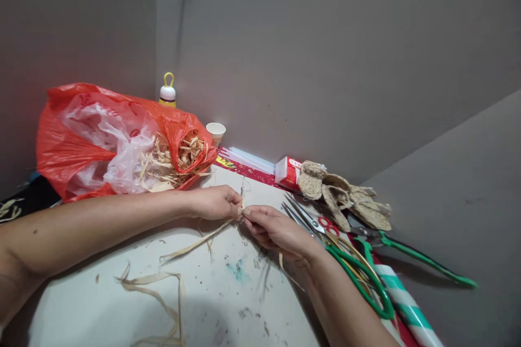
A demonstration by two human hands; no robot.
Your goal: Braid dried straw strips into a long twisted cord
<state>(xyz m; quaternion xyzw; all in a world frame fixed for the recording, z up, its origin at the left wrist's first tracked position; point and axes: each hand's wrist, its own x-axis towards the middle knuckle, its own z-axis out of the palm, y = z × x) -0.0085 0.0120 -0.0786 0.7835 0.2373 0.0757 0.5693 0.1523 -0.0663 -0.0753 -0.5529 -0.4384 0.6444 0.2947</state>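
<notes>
My left hand (222, 203) and my right hand (272, 227) meet over the white table (220, 287), fingertips pinched close together. Between them they grip a thin pale straw strip (199, 241), one end of which trails down to the left and a short bit sticks up above the fingers. Another strip end hangs below my right hand. The exact spot where the fingers hold the straw is partly covered by the fingertips. Nearer to me, a loose bent straw strip (157, 295) lies on the tabletop.
Behind my left arm sits a red plastic bag (77, 154) spilling dry straw (189, 154). A paper cup (215, 131) and yellow bottle (167, 95) stand behind. Rightward are scissors (358, 282), a red-white box (287, 172), woven straw pieces (345, 195), green-handled shears (423, 257) and a striped roll (407, 303).
</notes>
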